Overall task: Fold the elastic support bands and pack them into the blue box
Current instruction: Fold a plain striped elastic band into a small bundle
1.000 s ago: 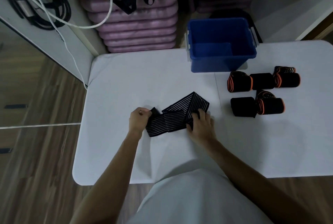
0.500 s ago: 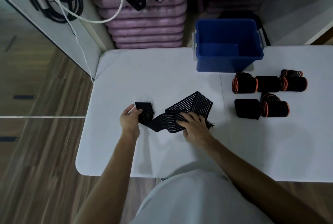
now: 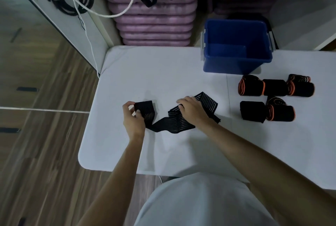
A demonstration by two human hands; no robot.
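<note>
A black elastic band with thin pale stripes (image 3: 172, 122) lies half unfolded on the white table (image 3: 163, 73). My left hand (image 3: 133, 119) pinches its folded left end. My right hand (image 3: 192, 111) rests on the band's right part with its fingers curled over the fabric. The blue box (image 3: 236, 62) stands at the table's far edge, with nothing visible inside. Several rolled black bands with orange edges (image 3: 274, 87) lie to the right of my hands, below the box.
Stacked purple mats (image 3: 154, 20) sit behind the table. Black straps and a white cable (image 3: 101, 13) hang at the upper left. Wooden floor (image 3: 36, 153) runs along the table's left edge. My light shirt fills the bottom of the view.
My left hand has drawn the band's left end away to the left, stretching the band out. My right hand has slid up onto the band's right part.
</note>
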